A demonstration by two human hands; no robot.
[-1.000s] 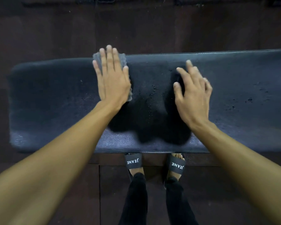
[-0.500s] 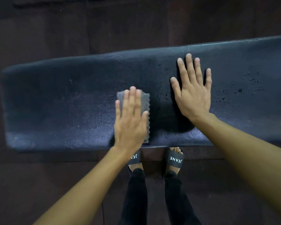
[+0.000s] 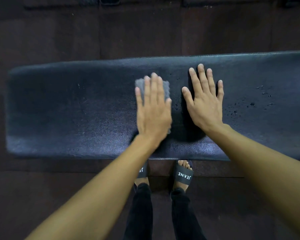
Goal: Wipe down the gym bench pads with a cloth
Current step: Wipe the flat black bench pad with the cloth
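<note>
Left hand (image 3: 152, 113) presses grey cloth (image 3: 166, 90) flat-fingered, right hand (image 3: 204, 104) lies splayed, on wet-speckled black bench pad (image 3: 68, 110) over dark floor (image 3: 59, 32).

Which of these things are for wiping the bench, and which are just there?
For the job: the grey cloth; the bench pad; the left hand, pressing flat on the cloth; the right hand, resting flat on the pad; the wet drops on the pad.

Just there: the black sandals; the dark floor.
</note>
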